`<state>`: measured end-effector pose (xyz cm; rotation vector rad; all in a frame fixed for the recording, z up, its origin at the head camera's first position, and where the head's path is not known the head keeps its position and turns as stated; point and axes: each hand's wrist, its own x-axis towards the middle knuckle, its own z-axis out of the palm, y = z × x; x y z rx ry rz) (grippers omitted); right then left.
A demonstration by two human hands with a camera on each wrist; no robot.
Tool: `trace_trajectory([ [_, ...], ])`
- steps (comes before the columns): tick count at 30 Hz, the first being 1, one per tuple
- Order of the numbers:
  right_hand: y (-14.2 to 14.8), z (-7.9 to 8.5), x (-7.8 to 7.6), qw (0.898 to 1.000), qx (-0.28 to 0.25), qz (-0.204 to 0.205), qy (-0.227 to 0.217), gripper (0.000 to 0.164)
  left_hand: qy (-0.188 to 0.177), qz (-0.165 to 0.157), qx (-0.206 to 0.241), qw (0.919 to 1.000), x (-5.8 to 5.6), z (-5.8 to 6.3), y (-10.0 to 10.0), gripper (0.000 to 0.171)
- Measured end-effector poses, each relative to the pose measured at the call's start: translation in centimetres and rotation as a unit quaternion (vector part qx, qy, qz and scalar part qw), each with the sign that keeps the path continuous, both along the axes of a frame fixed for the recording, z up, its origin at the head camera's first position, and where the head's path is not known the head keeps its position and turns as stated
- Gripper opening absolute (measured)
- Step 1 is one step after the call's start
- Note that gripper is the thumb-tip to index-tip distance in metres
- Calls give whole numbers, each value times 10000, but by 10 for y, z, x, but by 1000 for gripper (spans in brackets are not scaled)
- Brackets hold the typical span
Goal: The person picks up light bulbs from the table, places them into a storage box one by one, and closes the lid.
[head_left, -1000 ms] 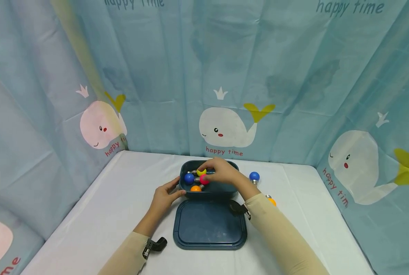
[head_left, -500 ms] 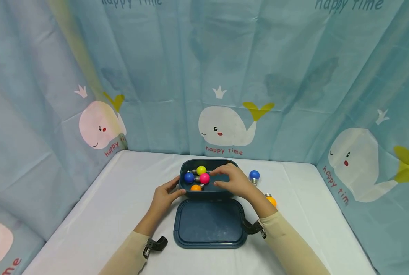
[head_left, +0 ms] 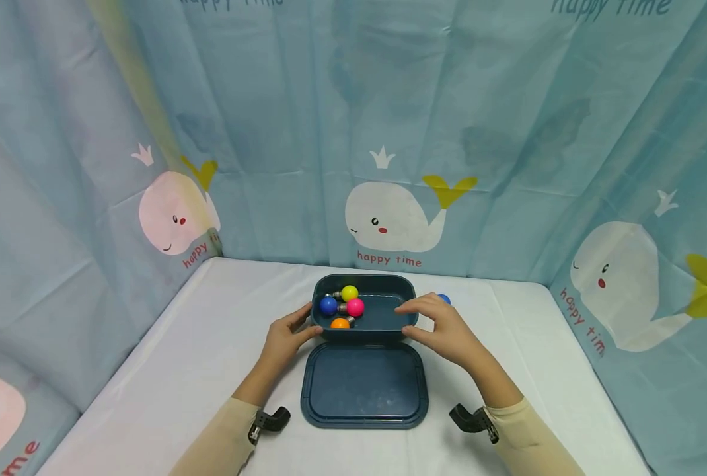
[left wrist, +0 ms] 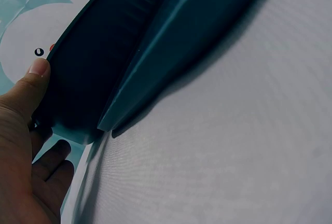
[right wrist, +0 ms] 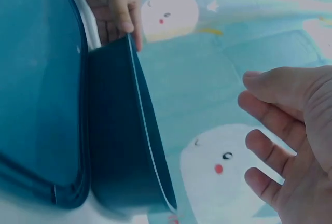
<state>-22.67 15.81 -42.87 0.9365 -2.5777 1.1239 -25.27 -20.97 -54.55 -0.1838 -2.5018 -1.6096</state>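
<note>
A dark blue rectangular box (head_left: pixel 362 336) stands on the white-covered table. In its left half lie small light bulbs with screw bases: yellow (head_left: pixel 350 293), blue (head_left: pixel 328 305), pink (head_left: pixel 355 307) and orange (head_left: pixel 340 323). My left hand (head_left: pixel 285 338) holds the box's near left corner, thumb on the rim, as the left wrist view shows too. Just off the box's near right corner hovers my right hand (head_left: pixel 444 330), fingers apart and holding nothing. Beyond it a second blue bulb (head_left: pixel 444 299) is mostly hidden by the hand.
The matching dark blue lid (head_left: pixel 365 387) lies flat in front of the box, close to its near wall. A light blue curtain (head_left: pixel 306 132) with whale prints surrounds the table on the sides seen. Black wrist cameras are strapped at both sleeves.
My right hand has left the bulbs inside the box, drawn back to the right and now covers the orange bulb on the table. The left hand and box stay put.
</note>
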Motion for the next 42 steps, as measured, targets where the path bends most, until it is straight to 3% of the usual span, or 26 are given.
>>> trace_trajectory([
  [11, 33, -5, -1, 9995, -147, 86, 272, 37, 79, -147, 39, 9999, -4, -1, -3, 69],
  [17, 48, -3, -5, 9998, 21, 24, 175, 37, 86, -161, 83, 9998, -4, -1, -1, 68],
  [30, 93, -10, -17, 9963, 167, -429, -720, 36, -16, -31, 20, 10000, -1, -1, -1, 69],
  [42, 132, -39, -26, 9822, 522, -527, -1726, 41, 40, -22, 8, 10000, -1, -3, 1, 67],
])
